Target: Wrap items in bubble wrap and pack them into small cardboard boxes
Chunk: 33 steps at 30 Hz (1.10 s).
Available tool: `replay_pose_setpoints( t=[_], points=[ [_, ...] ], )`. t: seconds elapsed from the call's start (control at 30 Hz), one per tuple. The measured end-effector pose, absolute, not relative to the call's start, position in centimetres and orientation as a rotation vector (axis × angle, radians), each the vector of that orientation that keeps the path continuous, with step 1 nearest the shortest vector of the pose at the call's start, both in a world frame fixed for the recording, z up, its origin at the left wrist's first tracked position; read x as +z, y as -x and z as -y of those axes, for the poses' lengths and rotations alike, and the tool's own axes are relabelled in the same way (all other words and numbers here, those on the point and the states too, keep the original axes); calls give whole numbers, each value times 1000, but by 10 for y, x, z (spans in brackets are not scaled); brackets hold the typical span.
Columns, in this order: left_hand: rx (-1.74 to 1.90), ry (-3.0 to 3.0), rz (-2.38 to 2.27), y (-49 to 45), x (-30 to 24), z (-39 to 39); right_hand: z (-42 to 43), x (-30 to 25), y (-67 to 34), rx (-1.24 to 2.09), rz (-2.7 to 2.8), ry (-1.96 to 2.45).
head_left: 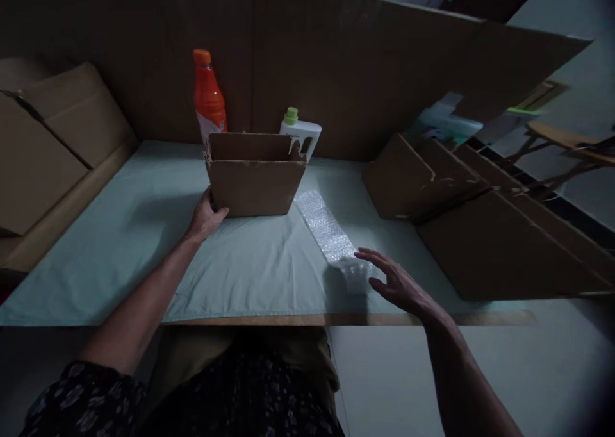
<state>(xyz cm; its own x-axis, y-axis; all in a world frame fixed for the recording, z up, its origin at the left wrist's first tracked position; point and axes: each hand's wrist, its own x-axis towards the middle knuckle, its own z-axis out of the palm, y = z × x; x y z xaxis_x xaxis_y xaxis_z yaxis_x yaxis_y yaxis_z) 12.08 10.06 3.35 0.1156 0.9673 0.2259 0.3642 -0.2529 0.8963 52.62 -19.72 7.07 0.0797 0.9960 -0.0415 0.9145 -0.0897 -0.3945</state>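
Note:
A small open-topped cardboard box [254, 188] stands on the pale green cloth [269, 264]. My left hand [206, 219] grips its lower left corner, the thumb at the front and the fingers partly hidden along the side. To the right of the box, a strip of bubble wrap [327, 227] lies slantwise on the cloth, its far end close to the box's lower right edge. Over the near end of that strip is my right hand [396, 284], fingers spread and nothing in them; I cannot tell whether it touches the wrap.
Behind the box stand an orange-red bottle [208, 94] and a white jug with a green cap [302, 129]. Tall cardboard [336, 59] walls off the back. Cardboard boxes flank the cloth at left [43, 161] and right [514, 245]; a light-blue item [446, 122] sits in the right ones.

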Motion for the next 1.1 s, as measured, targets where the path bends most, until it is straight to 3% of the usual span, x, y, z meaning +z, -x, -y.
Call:
replay_pose_setpoints(
  t=[0.27, 0.5, 0.6, 0.8, 0.93, 1.1],
  points=[
    [1047, -1682, -1413, -129, 40, -99, 192, 51, -508, 346, 1909, 2149],
    [1100, -1607, -1527, -136, 45, -89, 192, 64, -450, 409, 1835, 1866],
    [1116, -1561, -1487, -137, 46, -37, 201, 73, -417, 513, 1775, 1771],
    [564, -1016, -824, -128, 55, 113, 216, 84, -367, 825, 1780, 1562],
    [566, -818, -696, -131, 56, 149, 210, 83, -371, 1079, 1822, 1439],
    [587, -878, -781, -129, 44, 156, 151, 58, -400, 568, 1593, 1935]
  ],
)
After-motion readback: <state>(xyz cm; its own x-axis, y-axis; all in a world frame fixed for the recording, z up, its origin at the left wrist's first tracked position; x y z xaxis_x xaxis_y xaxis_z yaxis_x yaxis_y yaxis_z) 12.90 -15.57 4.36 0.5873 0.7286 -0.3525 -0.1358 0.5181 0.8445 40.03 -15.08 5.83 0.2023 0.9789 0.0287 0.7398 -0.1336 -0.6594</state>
